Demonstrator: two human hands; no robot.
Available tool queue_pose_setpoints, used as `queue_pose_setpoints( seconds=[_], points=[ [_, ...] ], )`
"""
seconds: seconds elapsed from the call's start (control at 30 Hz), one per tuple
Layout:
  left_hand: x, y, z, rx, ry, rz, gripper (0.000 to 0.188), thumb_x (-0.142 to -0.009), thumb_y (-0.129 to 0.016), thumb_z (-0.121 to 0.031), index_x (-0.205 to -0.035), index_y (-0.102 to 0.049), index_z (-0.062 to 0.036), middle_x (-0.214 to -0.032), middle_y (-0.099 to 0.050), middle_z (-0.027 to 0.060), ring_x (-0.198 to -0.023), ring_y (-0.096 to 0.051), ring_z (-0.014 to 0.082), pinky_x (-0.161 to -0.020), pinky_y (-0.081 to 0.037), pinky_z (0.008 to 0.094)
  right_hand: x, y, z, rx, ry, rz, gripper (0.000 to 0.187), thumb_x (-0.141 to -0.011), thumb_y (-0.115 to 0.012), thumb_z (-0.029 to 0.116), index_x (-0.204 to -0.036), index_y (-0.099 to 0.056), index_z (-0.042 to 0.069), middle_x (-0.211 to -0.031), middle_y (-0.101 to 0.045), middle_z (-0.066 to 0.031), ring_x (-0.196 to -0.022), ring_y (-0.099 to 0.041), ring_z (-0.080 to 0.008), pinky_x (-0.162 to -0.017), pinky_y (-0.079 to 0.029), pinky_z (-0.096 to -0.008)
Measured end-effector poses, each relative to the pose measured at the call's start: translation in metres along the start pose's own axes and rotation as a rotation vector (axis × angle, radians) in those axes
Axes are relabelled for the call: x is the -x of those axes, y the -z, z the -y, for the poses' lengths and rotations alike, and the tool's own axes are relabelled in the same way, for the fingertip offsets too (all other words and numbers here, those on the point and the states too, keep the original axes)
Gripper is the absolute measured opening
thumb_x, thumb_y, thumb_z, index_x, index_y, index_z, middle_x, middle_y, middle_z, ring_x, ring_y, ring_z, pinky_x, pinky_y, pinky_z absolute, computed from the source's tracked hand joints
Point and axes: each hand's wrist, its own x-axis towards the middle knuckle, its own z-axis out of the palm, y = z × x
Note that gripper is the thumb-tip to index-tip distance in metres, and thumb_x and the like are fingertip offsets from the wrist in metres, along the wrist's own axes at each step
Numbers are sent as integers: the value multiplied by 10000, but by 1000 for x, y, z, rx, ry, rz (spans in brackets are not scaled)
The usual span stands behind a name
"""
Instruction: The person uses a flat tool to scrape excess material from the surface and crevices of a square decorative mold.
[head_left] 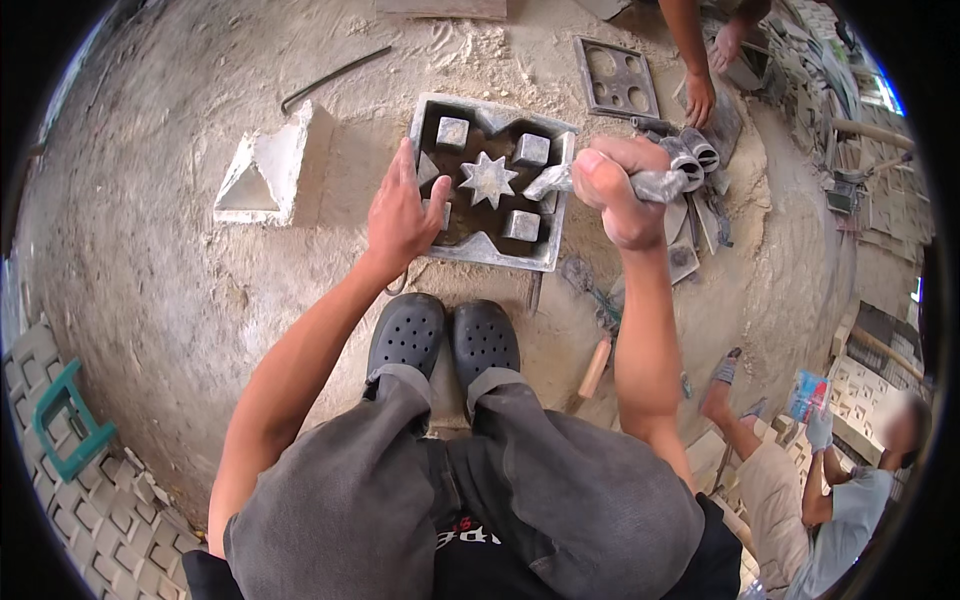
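On the dusty ground before me lies a grey metal mould (500,258), with a star-shaped core (488,180) in its middle and square blocks around it. My left hand (402,212) rests at the mould's left side, fingers stretched and thumb apart, holding nothing. Wrapped in a fist, my right hand (625,190) grips a thick, powder-caked brush-like tool (548,184) above the mould's right rim. The tool's pale tip points left toward the star; its exact kind is hard to make out.
A whitish pyramid-shaped block (262,175) stands left of the mould, below a metal rod (335,78). A plate with round holes (617,78), metal tubes (690,155) and another person's hand (700,100) are at the upper right. A wooden handle (595,368) lies near my shoes (408,335).
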Motion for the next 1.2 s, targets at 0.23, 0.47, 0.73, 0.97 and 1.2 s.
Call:
queue_pose_setpoints(
  seconds=[0.23, 0.47, 0.73, 0.97, 1.2],
  points=[
    [-25, 1, 4, -18, -83, -88, 742, -969, -522, -409, -1494, -229, 25, -1424, -428, 281, -1282, -463, 431, -1044, -399, 445, -24, 2, -16, 4, 157, 85, 280, -810, -566, 106, -560, -477, 15, -497, -428, 3, -419, -356, -107, -422, -259, -284],
    [-15, 1, -1, 26, -37, -39, 757, -952, -538, -406, -1461, -263, 83, -1422, -416, 310, -1298, -448, 430, -1075, -370, 441, 4, 1, -31, -65, 26, -98, 401, -855, -581, 139, -521, -378, 46, -503, -362, 35, -472, -296, -55, -437, -212, -292],
    [-5, -2, 3, 4, -37, -32, 742, -971, -516, -416, -1489, -237, 37, -1439, -406, 289, -1305, -439, 435, -1061, -384, 444, -3, -3, 17, -258, 108, -435, 400, -913, -483, 47, -539, -347, 90, -472, -279, 33, -396, -219, -82, -409, -197, -293],
    [0, -3, 1, 5, -26, -19, 744, -973, -512, -418, -1492, -232, 36, -1454, -392, 285, -1325, -422, 425, -1076, -369, 437, -4, -14, 42, -302, 183, -703, 407, -898, -552, 72, -527, -386, 102, -453, -325, 41, -377, -245, -67, -387, -197, -280],
    [-1, -4, 2, -6, -21, -8, 773, -964, -523, -413, -1478, -221, 79, -1441, -396, 301, -1317, -426, 429, -1081, -363, 444, -18, -24, 31, -251, 201, -755, 413, -903, -556, 85, -525, -395, 114, -446, -368, 29, -362, -300, -75, -373, -242, -271]
  ],
)
